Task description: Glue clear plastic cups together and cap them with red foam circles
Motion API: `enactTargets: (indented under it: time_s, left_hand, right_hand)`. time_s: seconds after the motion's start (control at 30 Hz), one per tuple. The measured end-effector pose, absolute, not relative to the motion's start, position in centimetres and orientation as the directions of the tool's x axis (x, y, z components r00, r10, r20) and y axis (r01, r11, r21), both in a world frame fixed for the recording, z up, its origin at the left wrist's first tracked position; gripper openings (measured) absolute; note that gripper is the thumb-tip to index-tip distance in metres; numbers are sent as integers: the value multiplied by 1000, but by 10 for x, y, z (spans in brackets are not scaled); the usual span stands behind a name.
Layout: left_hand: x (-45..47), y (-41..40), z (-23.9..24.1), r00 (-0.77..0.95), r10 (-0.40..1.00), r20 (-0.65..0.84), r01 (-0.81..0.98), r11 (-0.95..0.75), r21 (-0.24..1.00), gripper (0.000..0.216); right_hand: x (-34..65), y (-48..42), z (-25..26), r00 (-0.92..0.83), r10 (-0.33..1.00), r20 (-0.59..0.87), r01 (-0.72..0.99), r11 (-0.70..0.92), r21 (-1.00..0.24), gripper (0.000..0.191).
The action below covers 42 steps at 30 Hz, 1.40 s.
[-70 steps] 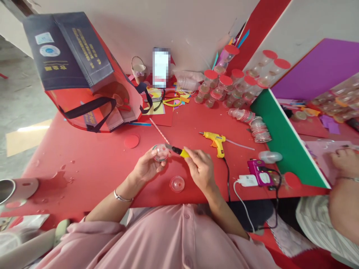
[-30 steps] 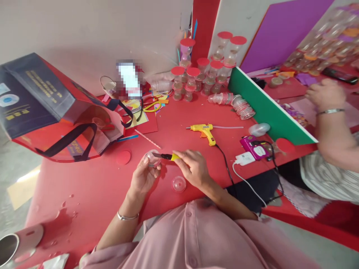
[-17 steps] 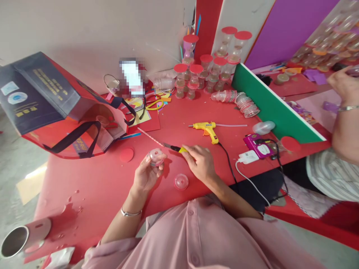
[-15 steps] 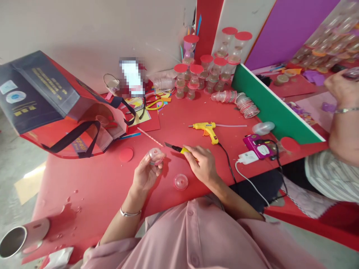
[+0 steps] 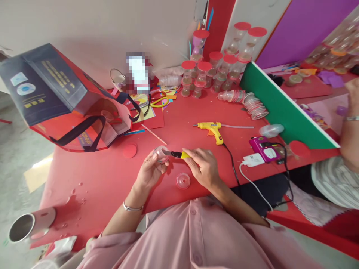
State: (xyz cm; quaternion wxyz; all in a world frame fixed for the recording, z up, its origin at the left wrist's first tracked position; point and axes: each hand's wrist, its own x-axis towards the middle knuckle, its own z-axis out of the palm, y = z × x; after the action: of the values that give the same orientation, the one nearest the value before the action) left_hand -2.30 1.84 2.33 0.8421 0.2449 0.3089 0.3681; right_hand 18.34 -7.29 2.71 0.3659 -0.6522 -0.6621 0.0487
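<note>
Far left, a bag [image 5: 70, 97] lies on its side on the red worktop [image 5: 106, 175], with a red disc [image 5: 129, 150] just in front of it. Next the left hand [image 5: 150, 172] — grip closed on a clear cup [image 5: 161, 153], held just above the worktop. The blade tip of the craft knife [image 5: 175, 154] touches the cup, and the right hand [image 5: 203, 168] has its grip closed round the yellow handle. A second clear cup [image 5: 183, 181] sits on the worktop between the wrists — the glue gun [image 5: 211, 130] lies beyond, to the right.

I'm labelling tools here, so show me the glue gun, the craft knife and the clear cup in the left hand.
glue gun [image 5: 212, 127], head view, on its yellow body.
craft knife [image 5: 184, 154], head view, on the yellow handle.
clear cup [image 5: 159, 155], head view, on its see-through wall.
</note>
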Motion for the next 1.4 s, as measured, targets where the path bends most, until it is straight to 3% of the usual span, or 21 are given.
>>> enactTargets:
  time_s: [0.2, 0.33, 0.63, 0.9, 1.4]
  left_hand:
    - [-29, 19, 20, 596, 723, -348, -465, 665, 585, 48]
    - [-32, 20, 19, 588, 739, -328, -489, 648, 584, 52]
    - [-24, 20, 20, 558, 755, -343, -489, 634, 599, 52]
    - [-26, 20, 14, 563, 773, -294, -494, 599, 630, 50]
    - [-25, 20, 13, 581, 741, -337, -439, 634, 636, 43]
  right_hand:
    - [193, -67, 12, 180, 875, 449, 852, 89, -516, 31]
    - [212, -74, 13, 280, 852, 442, 807, 41, -590, 33]
    - [199, -82, 36, 81, 868, 489, 789, 244, -564, 32]
    - [179, -74, 33, 164, 876, 454, 784, 163, -599, 30]
    - [185, -76, 22, 116, 856, 503, 872, 155, -464, 30]
